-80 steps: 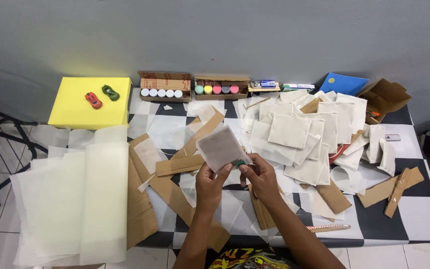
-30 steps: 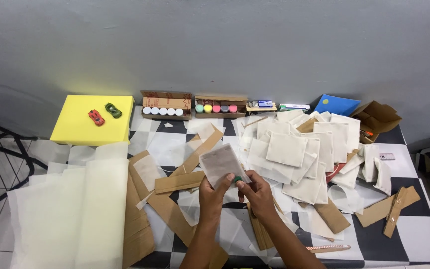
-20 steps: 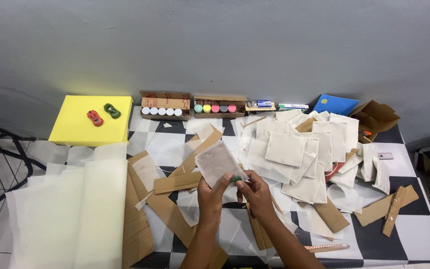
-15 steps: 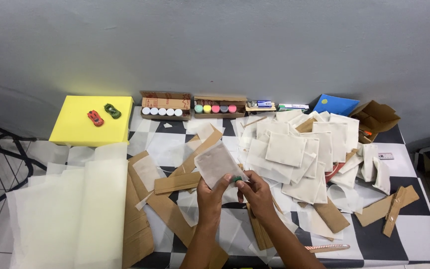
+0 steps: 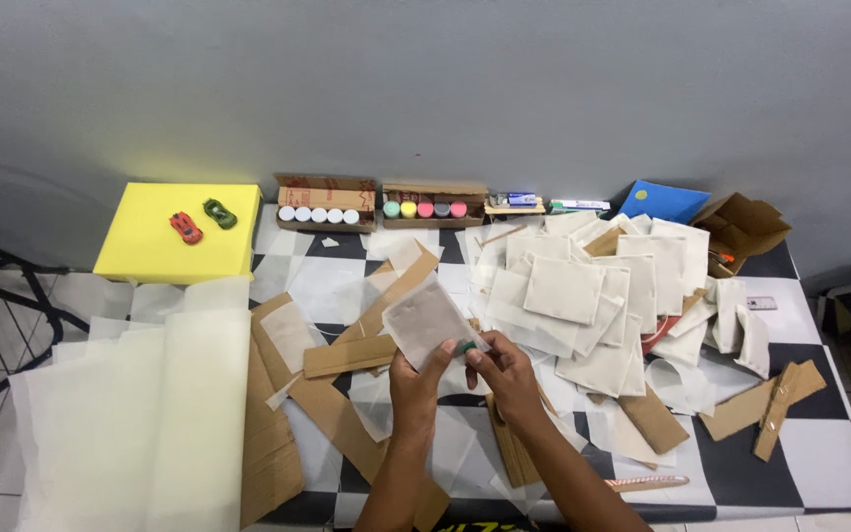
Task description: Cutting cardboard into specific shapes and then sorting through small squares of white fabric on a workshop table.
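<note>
Both hands have hardly moved since the earlier frames; they still hold the same thin see-through sheet up over the bench, and only the view has shifted a little.

The left hand [image 5: 416,379] has its grip closed on the bottom edge of the see-through sheet [image 5: 428,318], with the thumb in front. The right hand [image 5: 504,369] pinches the sheet's lower right corner, and a small green thing [image 5: 466,347] peeks out at its fingertips. I cannot tell what the green thing is. The sheet is tilted and held just above the middle of the checked bench [image 5: 819,463].

Under the hands lie long brown cardboard strips [image 5: 352,357]. To the right is a big messy pile of cream square pads [image 5: 563,289]. More cardboard bits [image 5: 775,404] lie near the right edge. A pencil-like stick [image 5: 647,483] lies near the front edge.

At the back, by the wall, stand a box of white-capped pots [image 5: 319,214] and a box of coloured pots [image 5: 425,208]. A blue folder [image 5: 664,202] and an open brown box [image 5: 746,227] sit further right.

On the left is a yellow block [image 5: 150,256] with a red toy car [image 5: 185,228] and a green toy car [image 5: 219,213] on top. Big pale paper sheets [image 5: 140,414] hang over the left side.
</note>
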